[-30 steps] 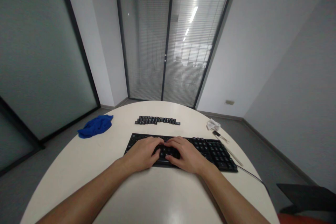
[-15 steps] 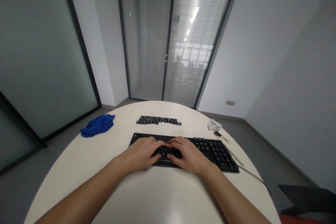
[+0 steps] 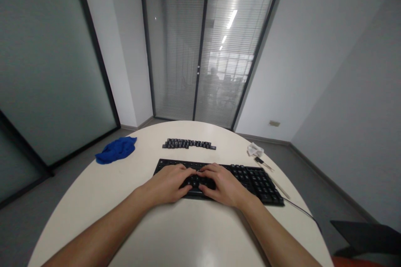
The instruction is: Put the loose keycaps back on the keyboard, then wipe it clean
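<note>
A black keyboard [image 3: 263, 183] lies flat near the middle of the table, its left and central parts largely covered by my hands. From the left, my left hand [image 3: 169, 181] rests over it, index finger stretched inward and thumb spread apart near the front edge. My right hand [image 3: 224, 185] comes in from the other side in much the same pose. The two index fingertips meet or nearly meet over the keys; whether a small keycap sits under them I cannot tell. Beyond the keyboard, loose black keycaps [image 3: 177, 143] stand in short rows.
A crumpled blue cloth [image 3: 115, 150] lies at the table's left edge. To the right are a crumpled white tissue [image 3: 255, 149], a small brush [image 3: 261, 162] and a thin pale stick [image 3: 282, 188]. The keyboard's cable [image 3: 302, 208] runs over the right edge of the round table [image 3: 188, 233].
Both hands keep almost the same place and pose on the keyboard. The view has shifted very slightly; nothing else has visibly moved.
</note>
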`<state>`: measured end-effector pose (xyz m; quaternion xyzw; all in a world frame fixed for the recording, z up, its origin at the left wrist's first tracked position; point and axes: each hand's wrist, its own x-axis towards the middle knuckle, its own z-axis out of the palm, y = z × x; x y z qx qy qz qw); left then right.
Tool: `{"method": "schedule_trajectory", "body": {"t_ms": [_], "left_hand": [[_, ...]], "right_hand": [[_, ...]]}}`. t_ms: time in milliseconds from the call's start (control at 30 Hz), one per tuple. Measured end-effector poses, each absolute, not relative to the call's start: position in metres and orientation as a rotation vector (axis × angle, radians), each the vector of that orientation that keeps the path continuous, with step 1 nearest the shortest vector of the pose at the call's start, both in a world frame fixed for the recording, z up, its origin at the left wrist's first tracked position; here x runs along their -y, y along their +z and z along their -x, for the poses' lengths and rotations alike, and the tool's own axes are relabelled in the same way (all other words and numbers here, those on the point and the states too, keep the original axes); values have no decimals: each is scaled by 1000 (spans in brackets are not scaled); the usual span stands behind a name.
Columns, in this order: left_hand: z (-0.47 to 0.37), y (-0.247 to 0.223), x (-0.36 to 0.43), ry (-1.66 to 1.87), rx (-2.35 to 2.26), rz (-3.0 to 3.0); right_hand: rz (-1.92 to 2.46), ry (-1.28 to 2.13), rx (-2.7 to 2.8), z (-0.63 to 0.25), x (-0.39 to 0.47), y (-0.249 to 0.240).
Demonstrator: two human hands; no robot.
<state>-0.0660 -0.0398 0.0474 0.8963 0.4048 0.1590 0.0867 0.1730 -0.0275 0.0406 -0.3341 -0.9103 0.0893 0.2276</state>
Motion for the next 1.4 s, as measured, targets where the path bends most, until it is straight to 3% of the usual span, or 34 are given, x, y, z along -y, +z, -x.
{"method": "schedule_trajectory", "body": {"t_ms": [1400], "left_hand": [[59, 39, 41, 573, -1097, -2637]], "right_hand": [[907, 287, 2555, -180, 25, 42]]}}
